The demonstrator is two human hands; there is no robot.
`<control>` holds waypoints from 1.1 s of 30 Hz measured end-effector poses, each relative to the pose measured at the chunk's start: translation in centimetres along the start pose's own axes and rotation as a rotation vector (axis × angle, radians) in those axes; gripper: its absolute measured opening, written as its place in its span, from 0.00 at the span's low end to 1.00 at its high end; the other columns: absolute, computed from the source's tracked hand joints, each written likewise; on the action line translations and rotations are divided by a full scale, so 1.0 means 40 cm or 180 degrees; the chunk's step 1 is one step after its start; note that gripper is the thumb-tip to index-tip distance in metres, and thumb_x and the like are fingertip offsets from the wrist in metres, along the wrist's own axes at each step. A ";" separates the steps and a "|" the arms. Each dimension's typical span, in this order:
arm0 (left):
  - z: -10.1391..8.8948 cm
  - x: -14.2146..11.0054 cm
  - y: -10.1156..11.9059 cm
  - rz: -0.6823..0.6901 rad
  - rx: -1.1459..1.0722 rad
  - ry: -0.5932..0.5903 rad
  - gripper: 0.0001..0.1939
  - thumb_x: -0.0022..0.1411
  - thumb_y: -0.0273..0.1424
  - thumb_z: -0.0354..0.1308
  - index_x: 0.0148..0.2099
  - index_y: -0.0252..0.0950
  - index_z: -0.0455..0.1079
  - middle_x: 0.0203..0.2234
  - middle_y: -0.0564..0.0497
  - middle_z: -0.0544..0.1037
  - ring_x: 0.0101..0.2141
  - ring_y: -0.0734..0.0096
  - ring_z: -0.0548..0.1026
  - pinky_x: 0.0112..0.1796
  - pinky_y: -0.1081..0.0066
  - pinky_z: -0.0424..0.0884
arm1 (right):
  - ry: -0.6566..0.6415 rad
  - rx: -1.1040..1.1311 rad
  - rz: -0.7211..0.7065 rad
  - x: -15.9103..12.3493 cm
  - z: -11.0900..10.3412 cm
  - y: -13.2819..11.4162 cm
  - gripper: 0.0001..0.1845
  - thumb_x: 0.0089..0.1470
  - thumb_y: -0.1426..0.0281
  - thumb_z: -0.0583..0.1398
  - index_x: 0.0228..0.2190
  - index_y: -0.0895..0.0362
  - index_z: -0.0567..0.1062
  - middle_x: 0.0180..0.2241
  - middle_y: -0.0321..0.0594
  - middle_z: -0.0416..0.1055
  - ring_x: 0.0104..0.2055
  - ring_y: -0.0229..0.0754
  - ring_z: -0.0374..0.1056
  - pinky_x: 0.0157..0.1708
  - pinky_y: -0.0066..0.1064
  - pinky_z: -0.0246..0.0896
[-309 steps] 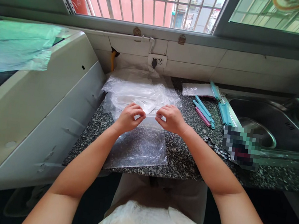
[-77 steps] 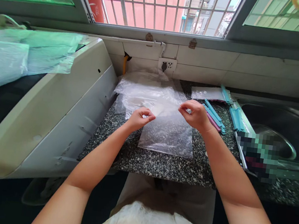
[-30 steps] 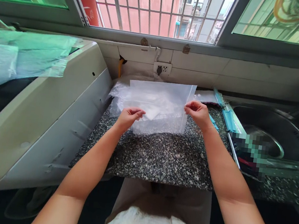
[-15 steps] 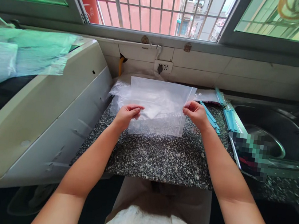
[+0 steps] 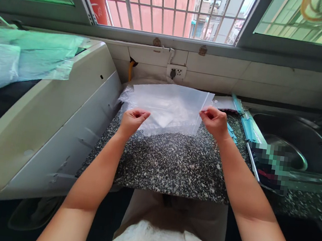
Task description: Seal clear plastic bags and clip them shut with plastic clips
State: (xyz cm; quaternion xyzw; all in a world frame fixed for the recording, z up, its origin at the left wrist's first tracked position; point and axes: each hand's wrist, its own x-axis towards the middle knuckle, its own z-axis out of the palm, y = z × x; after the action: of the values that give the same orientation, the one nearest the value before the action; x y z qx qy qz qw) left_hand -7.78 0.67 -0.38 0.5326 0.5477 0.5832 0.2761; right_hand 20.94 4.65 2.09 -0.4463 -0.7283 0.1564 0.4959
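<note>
I hold a clear plastic zip bag [image 5: 168, 107] up over the speckled granite counter [image 5: 169, 165], tilted back toward the wall. My left hand [image 5: 132, 119] pinches its lower left edge with closed fingers. At the bag's right side, near the zip strip, my right hand [image 5: 214, 121] grips it in a pinch. Behind the bag lies a heap of more clear plastic bags [image 5: 128, 94], partly hidden by it.
Blue and pink sealing clips [image 5: 245, 125] lie right of the bag beside a steel sink [image 5: 287, 153]. A slanted white appliance [image 5: 45, 117] with plastic film on top borders the counter's left. A wall socket [image 5: 175, 72] sits below a barred window.
The bag, flat on the counter 2.6 s ago, has been lifted and turned up toward the wall. In the last half second it tipped further back and my left hand shifted slightly up.
</note>
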 end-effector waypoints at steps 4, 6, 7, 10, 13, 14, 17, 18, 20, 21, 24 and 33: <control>-0.005 0.000 0.019 -0.0229 -0.0435 -0.0228 0.14 0.40 0.40 0.67 0.24 0.33 0.75 0.10 0.58 0.64 0.14 0.83 0.56 0.17 0.76 0.51 | -0.0158 0.0722 0.0435 0.006 -0.006 0.000 0.10 0.43 0.60 0.61 0.23 0.54 0.70 0.14 0.28 0.61 0.16 0.31 0.56 0.18 0.27 0.51; -0.009 0.000 0.029 -0.0332 -0.0663 -0.0378 0.14 0.40 0.40 0.67 0.24 0.34 0.76 0.08 0.59 0.60 0.12 0.84 0.52 0.15 0.77 0.48 | -0.0192 0.0914 0.0575 0.008 -0.014 -0.006 0.11 0.43 0.60 0.63 0.23 0.54 0.70 0.13 0.28 0.59 0.15 0.31 0.55 0.16 0.27 0.50; -0.012 0.001 0.033 -0.0380 -0.0728 -0.0452 0.14 0.40 0.41 0.67 0.25 0.35 0.76 0.07 0.60 0.59 0.12 0.84 0.52 0.14 0.77 0.47 | -0.0208 0.0969 0.0641 0.009 -0.019 -0.010 0.11 0.43 0.61 0.63 0.23 0.54 0.70 0.13 0.28 0.59 0.15 0.30 0.55 0.16 0.27 0.50; -0.022 -0.001 0.044 -0.0486 -0.0740 -0.0620 0.15 0.41 0.42 0.67 0.28 0.35 0.77 0.06 0.60 0.59 0.10 0.84 0.53 0.13 0.77 0.45 | -0.0266 0.1058 0.0838 0.011 -0.032 -0.024 0.10 0.43 0.62 0.64 0.24 0.54 0.71 0.12 0.28 0.61 0.14 0.30 0.55 0.14 0.27 0.50; -0.029 -0.005 0.054 -0.0556 -0.0690 -0.0691 0.19 0.41 0.45 0.67 0.31 0.35 0.78 0.06 0.58 0.63 0.09 0.84 0.54 0.12 0.78 0.45 | -0.0300 0.1144 0.0940 0.010 -0.035 -0.041 0.10 0.43 0.62 0.64 0.24 0.55 0.70 0.13 0.29 0.65 0.13 0.30 0.57 0.14 0.27 0.53; -0.030 -0.008 0.056 -0.0553 -0.0671 -0.0699 0.20 0.41 0.46 0.67 0.32 0.35 0.78 0.06 0.57 0.64 0.08 0.84 0.54 0.12 0.78 0.45 | -0.0300 0.1175 0.0953 0.009 -0.035 -0.048 0.10 0.43 0.62 0.64 0.24 0.55 0.70 0.13 0.30 0.66 0.13 0.30 0.57 0.14 0.27 0.54; -0.030 -0.013 0.060 -0.0483 -0.0620 -0.0760 0.22 0.44 0.47 0.65 0.35 0.34 0.78 0.07 0.56 0.67 0.08 0.83 0.57 0.11 0.77 0.48 | -0.0321 0.1222 0.1009 -0.005 -0.036 -0.066 0.11 0.43 0.62 0.64 0.23 0.55 0.70 0.14 0.31 0.69 0.13 0.30 0.58 0.15 0.26 0.55; -0.028 -0.013 0.059 -0.0461 -0.0627 -0.0790 0.22 0.45 0.46 0.65 0.36 0.34 0.78 0.08 0.55 0.68 0.08 0.82 0.58 0.11 0.77 0.49 | -0.0322 0.1223 0.1040 -0.012 -0.039 -0.070 0.11 0.42 0.62 0.64 0.23 0.55 0.70 0.15 0.32 0.69 0.13 0.30 0.59 0.15 0.26 0.55; -0.025 -0.013 0.057 -0.0445 -0.0687 -0.0838 0.22 0.46 0.45 0.65 0.37 0.33 0.77 0.11 0.53 0.72 0.09 0.81 0.62 0.12 0.76 0.51 | -0.0262 0.1232 0.1097 -0.029 -0.047 -0.075 0.11 0.42 0.62 0.65 0.23 0.56 0.70 0.17 0.33 0.71 0.14 0.30 0.60 0.15 0.26 0.55; -0.022 -0.012 0.055 -0.0447 -0.0737 -0.0847 0.21 0.46 0.45 0.65 0.36 0.33 0.77 0.13 0.51 0.74 0.10 0.80 0.63 0.13 0.76 0.53 | -0.0208 0.1241 0.1118 -0.038 -0.052 -0.075 0.12 0.42 0.62 0.65 0.23 0.56 0.70 0.18 0.33 0.72 0.14 0.30 0.60 0.16 0.25 0.55; -0.013 -0.012 0.050 -0.0489 -0.0876 -0.0886 0.20 0.45 0.44 0.65 0.33 0.32 0.76 0.19 0.47 0.79 0.12 0.80 0.67 0.14 0.76 0.56 | -0.0076 0.1271 0.1177 -0.061 -0.065 -0.066 0.14 0.40 0.60 0.66 0.21 0.57 0.70 0.20 0.34 0.73 0.16 0.30 0.62 0.17 0.24 0.56; 0.012 -0.024 0.047 -0.0621 -0.1094 -0.0980 0.18 0.44 0.44 0.65 0.31 0.32 0.74 0.23 0.45 0.81 0.14 0.79 0.69 0.16 0.76 0.59 | 0.0067 0.1371 0.1244 -0.090 -0.046 -0.036 0.19 0.36 0.54 0.67 0.21 0.56 0.73 0.20 0.35 0.74 0.17 0.32 0.63 0.17 0.25 0.58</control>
State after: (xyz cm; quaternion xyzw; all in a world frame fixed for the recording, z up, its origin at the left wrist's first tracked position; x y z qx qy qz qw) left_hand -6.58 -0.49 0.99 0.5050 0.4408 0.5504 0.4977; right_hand 22.21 0.55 1.80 -0.4642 -0.5733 0.3954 0.5472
